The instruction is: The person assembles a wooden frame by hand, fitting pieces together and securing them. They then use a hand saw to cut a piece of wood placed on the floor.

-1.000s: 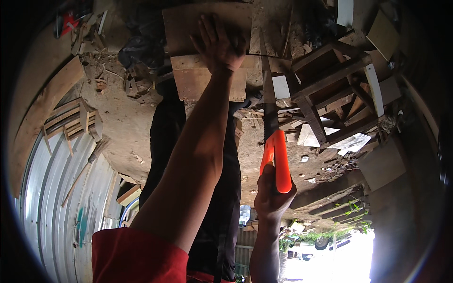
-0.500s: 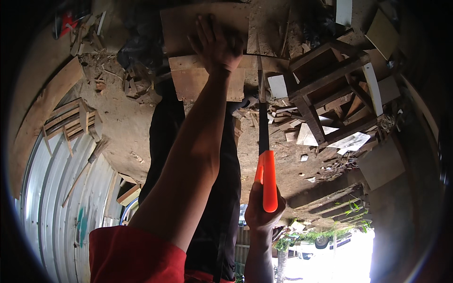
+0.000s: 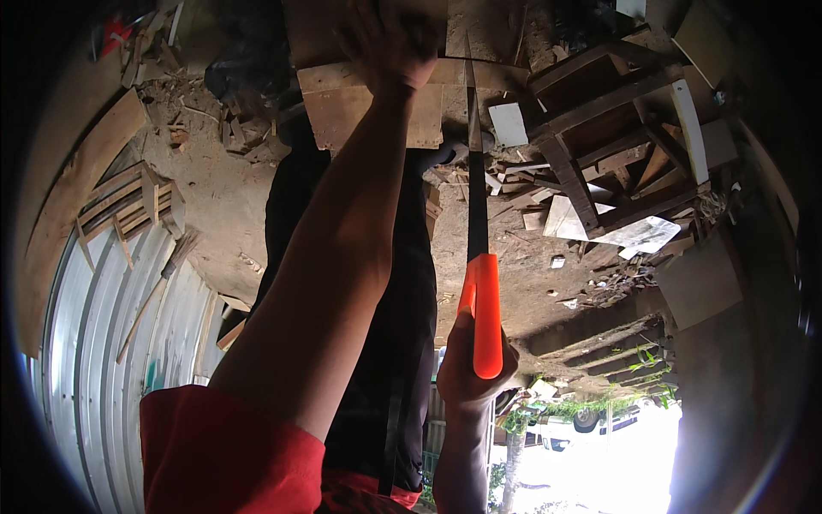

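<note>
My left hand (image 3: 387, 53) lies palm down with its fingers spread on a brown wooden board (image 3: 315, 32) and the narrow wooden strip (image 3: 498, 75) across it. A paler wooden panel (image 3: 351, 116) sits on the near side of the strip. In my right hand (image 3: 469, 364) is a handsaw (image 3: 486, 317) with a bright orange handle. Its long, dark, tapering blade points away from me and crosses the strip, right of my left hand. The blade's far end is thin and hard to make out.
At right, a dark wooden frame (image 3: 612, 103) stands among offcuts and a white sheet (image 3: 616, 227). A brush with a long handle (image 3: 175, 257) leans against corrugated metal (image 3: 77, 343) at left, near a slatted wooden piece (image 3: 128, 206). Black plastic (image 3: 244, 73) lies at the far left.
The view has shifted, so the board and my left hand sit higher in the picture. Relative to the strip, the saw has drawn slightly toward me. My left hand stays on the wood.
</note>
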`<action>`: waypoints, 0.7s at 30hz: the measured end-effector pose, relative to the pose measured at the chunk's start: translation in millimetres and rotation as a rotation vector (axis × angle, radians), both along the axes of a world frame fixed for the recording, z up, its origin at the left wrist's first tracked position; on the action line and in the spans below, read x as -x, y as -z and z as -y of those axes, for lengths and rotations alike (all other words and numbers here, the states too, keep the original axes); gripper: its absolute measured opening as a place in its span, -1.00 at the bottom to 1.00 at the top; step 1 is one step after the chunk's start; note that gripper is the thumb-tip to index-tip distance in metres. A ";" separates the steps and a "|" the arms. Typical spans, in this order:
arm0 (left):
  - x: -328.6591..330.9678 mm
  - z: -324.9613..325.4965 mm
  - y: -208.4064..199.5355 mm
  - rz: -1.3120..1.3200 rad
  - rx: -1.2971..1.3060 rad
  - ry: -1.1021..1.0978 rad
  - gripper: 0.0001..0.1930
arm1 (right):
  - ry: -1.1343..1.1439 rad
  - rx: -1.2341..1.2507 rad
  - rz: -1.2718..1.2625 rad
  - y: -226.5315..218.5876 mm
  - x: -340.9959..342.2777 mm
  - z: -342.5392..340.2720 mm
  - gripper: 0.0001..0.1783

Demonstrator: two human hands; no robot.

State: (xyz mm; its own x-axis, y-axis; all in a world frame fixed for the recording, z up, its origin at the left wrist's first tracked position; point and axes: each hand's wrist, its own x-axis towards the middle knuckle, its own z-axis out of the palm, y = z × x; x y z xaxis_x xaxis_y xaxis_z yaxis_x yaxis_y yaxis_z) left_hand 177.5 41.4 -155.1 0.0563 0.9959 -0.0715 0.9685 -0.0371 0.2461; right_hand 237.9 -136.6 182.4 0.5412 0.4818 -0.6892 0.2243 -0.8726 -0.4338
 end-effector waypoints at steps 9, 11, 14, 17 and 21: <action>1.9 12.4 1.5 0.003 0.005 -0.003 -0.11 | 0.003 -0.059 0.036 2.2 -10.3 34.3 -0.84; 1.6 12.8 4.9 0.006 -0.072 0.019 -0.12 | 0.010 -0.192 0.040 2.5 -10.1 45.8 -0.72; 2.4 10.2 3.8 0.009 -0.044 0.015 -0.12 | 0.042 -0.324 0.042 4.0 -5.9 52.1 -0.81; 1.7 10.5 1.3 0.037 -0.008 -0.002 -0.10 | -0.006 -0.260 0.076 34.8 -10.3 35.8 -0.91; 4.1 15.8 12.8 -0.026 -0.008 -0.003 -0.10 | 0.020 -0.247 0.014 62.6 -8.9 38.6 -0.88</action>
